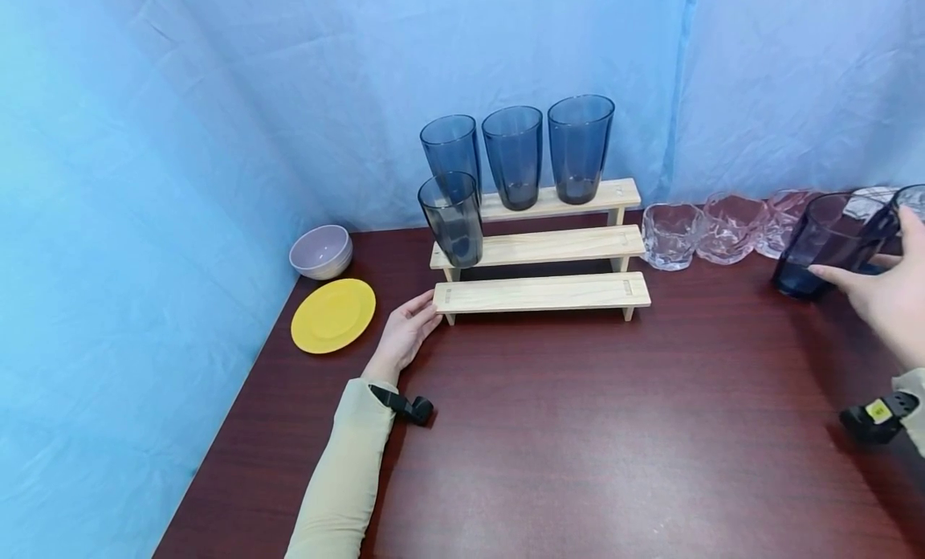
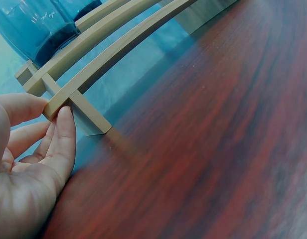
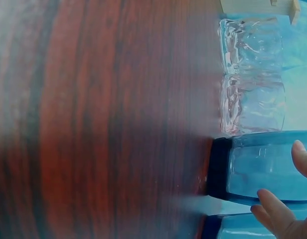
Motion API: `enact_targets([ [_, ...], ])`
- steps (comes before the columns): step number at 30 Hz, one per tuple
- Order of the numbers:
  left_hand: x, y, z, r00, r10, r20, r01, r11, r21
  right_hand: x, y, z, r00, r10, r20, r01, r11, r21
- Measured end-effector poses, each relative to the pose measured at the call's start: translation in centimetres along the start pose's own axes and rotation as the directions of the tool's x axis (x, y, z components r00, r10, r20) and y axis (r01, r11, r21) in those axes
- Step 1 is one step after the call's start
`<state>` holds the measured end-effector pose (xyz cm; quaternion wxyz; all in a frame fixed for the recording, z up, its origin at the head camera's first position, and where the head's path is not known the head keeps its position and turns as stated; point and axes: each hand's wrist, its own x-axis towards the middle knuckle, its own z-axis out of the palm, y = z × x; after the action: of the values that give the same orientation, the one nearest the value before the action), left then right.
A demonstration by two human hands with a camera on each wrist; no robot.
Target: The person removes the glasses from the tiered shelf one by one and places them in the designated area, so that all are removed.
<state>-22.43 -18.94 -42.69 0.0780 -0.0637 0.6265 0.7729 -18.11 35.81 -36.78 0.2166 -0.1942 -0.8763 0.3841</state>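
Observation:
My left hand (image 1: pixel 406 334) pinches the left end of the lowest step of a three-step wooden rack (image 1: pixel 542 292), thumb above and fingers below. On the top step stand three tall blue drinking glasses (image 1: pixel 581 153); a similar tall glass (image 1: pixel 455 226) stands at the middle step's left end. At the far right, my right hand (image 1: pixel 892 290) is spread at a dark blue glass (image 3: pixel 258 169) standing upright on the table. The thumb is in front of that glass, the fingers between it and another blue glass (image 3: pixel 258 226). Whether they touch it is unclear.
Clear wavy tumblers (image 1: pixel 670 238) stand in a row between the rack and the blue glass at right. At left are a pale bowl (image 1: pixel 321 254) and a yellow plate (image 1: pixel 334 316). Blue cloth (image 1: pixel 347 77) hangs behind the dark wooden table (image 1: pixel 578 430).

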Motion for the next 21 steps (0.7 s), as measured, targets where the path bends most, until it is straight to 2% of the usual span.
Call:
enact_targets([
  [3,0.0,0.0,0.0,1.000,-0.003,-0.004,0.003,1.000,-0.011,0.8,1.0,0.3,1.000,0.007,0.010,-0.007,1.000,0.015],
  [8,-0.1,-0.1,0.0,1.000,-0.004,-0.009,0.004,1.000,-0.016,4.1,5.6,2.0,1.000,-0.022,0.009,0.022,1.000,0.000],
  [10,-0.1,-0.1,0.0,1.000,-0.005,-0.008,0.005,1.000,-0.008,3.7,5.0,1.9,1.000,-0.013,0.020,0.013,1.000,-0.001],
  [15,0.0,-0.1,-0.1,1.000,-0.007,-0.004,0.007,1.000,0.003,0.2,-0.2,0.4,0.998,0.033,0.057,-0.034,0.999,0.022],
  [21,-0.1,0.0,-0.1,1.000,-0.003,-0.002,0.003,1.000,0.000,0.1,-0.2,0.3,0.998,0.021,0.066,-0.024,0.999,0.046],
])
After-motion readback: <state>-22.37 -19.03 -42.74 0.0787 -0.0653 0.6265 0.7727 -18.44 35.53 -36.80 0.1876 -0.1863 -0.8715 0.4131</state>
